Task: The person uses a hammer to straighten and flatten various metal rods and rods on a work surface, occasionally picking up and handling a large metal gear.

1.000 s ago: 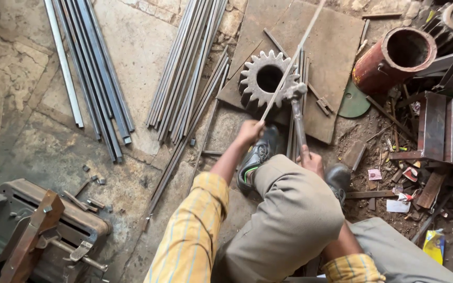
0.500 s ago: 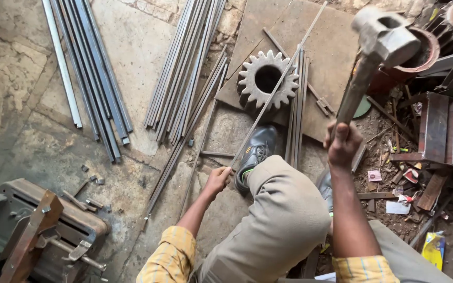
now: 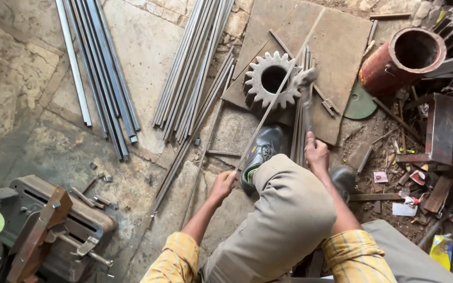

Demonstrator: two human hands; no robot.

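Note:
My left hand (image 3: pixel 223 184) grips the near end of a long thin metal rod (image 3: pixel 281 89) that runs up and to the right across a big toothed gear (image 3: pixel 271 80). My right hand (image 3: pixel 316 152) holds the handle of a hammer (image 3: pixel 305 86); its head is down on the rod beside the gear. My black shoe (image 3: pixel 260 152) stands on the floor just below the gear, next to the rod. My bent knee in beige trousers fills the space between both arms.
Bundles of grey steel strips (image 3: pixel 98 68) and thin rods (image 3: pixel 192 68) lie on the stone floor to the left. A flat metal plate (image 3: pixel 336 47) lies under the gear. A rusty red pipe (image 3: pixel 402 57), scrap and a metal stand (image 3: pixel 449 131) crowd the right. A bench vice (image 3: pixel 53 230) sits at bottom left.
Half a second ago my right hand held the hammer raised high at the right; now it has swung down onto the rod by the gear. My left hand keeps hold of the rod.

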